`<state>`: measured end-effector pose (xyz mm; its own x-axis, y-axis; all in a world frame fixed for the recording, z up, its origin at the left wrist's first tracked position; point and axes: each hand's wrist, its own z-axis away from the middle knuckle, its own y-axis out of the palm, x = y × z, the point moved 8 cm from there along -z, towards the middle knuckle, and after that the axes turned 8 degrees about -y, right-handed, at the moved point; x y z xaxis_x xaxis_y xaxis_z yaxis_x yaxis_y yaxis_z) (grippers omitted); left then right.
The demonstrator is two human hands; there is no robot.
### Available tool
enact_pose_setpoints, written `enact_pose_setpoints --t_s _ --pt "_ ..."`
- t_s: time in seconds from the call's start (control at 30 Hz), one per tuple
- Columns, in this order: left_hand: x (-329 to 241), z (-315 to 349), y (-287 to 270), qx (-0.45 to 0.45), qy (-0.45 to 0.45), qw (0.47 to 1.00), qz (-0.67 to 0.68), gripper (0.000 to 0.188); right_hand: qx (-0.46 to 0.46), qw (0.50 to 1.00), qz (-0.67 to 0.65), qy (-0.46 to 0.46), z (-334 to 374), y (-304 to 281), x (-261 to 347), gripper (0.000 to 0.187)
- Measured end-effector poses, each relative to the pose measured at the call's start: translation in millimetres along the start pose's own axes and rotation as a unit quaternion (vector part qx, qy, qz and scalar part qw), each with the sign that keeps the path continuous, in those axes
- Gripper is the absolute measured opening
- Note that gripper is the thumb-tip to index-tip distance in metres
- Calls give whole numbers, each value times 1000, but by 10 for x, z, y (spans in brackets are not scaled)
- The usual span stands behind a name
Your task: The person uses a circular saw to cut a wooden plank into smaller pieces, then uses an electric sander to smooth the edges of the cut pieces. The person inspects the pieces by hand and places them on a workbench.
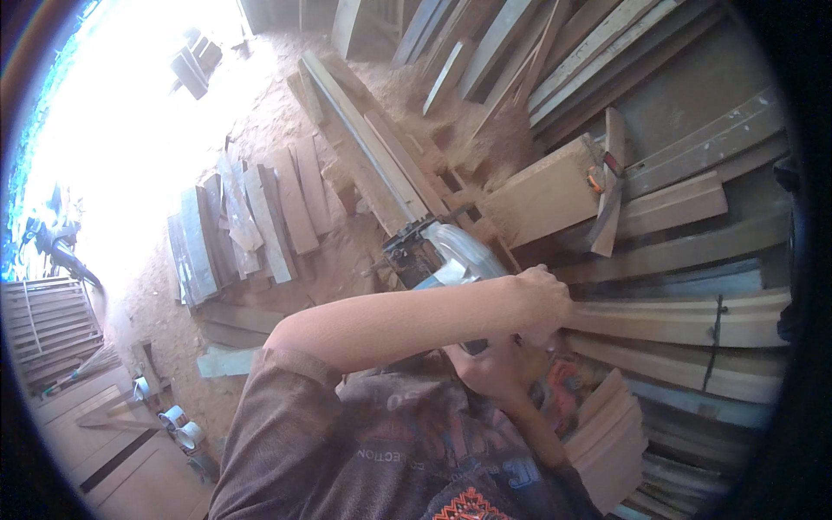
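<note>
A circular saw [464, 251] with a silver blade guard and a dark base sits at the near end of a long wooden workpiece [360, 143] on the bench. My left arm crosses over the saw's body and hides much of it. Beyond the saw's right side, my left hand [542, 305] is closed, its knuckles up; what lies inside it is hidden. Under that forearm, my right hand [490, 371] is wrapped round the dark rear handle of the saw, partly covered by the left arm.
Long timbers [676, 321] are stacked along the right, one bundle tied with a dark strap. A thick board [546, 191] with an orange tape measure [595, 178] lies behind the saw. Several short planks [247, 217] lie on the sawdust-covered floor at left. More boards [503, 52] lean at the back.
</note>
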<state>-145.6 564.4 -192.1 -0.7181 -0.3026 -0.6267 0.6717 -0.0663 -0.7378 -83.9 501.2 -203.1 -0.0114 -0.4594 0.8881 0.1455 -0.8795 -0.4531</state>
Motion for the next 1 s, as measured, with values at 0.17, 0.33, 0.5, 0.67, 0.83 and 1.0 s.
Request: enact_pose_setpoints --t_s 0.17,0.33,0.5,0.67,0.83,1.0 --pt "234 -64 423 141 -46 988 -48 42 5 995 -92 45 -66 242 -137 48" --pt "289 6 440 133 -58 988 -51 39 77 993 -62 64 -75 321 -203 47" --pt "605 399 1 -21 -104 994 -7 44 59 993 -83 52 -95 303 -149 44" --pt "1164 981 -274 -304 -191 909 211 52 61 995 -67 45 -150 310 -178 47" --pt "1727 1435 -3 -403 -427 766 262 97 74 992 -76 66 -112 314 -162 41" --pt "2248 1634 305 -359 -545 669 356 122 63 993 -92 50 -156 282 -60 37"
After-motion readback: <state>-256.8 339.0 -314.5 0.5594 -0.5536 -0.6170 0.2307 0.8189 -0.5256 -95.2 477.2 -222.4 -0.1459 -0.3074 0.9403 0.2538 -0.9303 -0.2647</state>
